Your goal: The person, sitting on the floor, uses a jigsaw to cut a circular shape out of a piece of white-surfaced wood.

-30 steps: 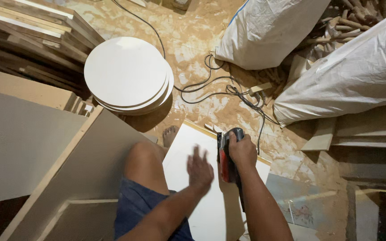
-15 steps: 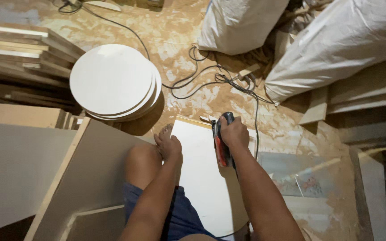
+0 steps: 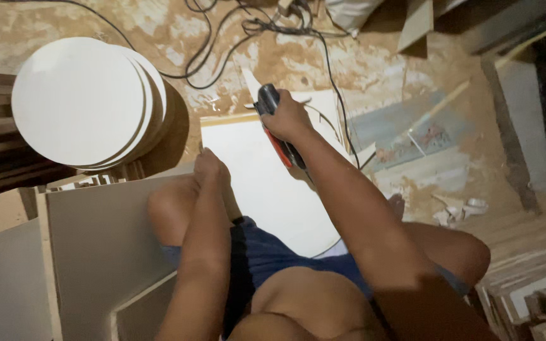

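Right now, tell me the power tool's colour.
Red and black power tool, head view.

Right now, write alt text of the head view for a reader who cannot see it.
Seen from above, a person's right hand grips a red and black power tool on a white board on a dusty floor, while the left hand rests at the board's left edge. Round white discs are stacked to the left.

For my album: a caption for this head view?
Right hand grips a power tool on a white board; left hand steadies its edge.
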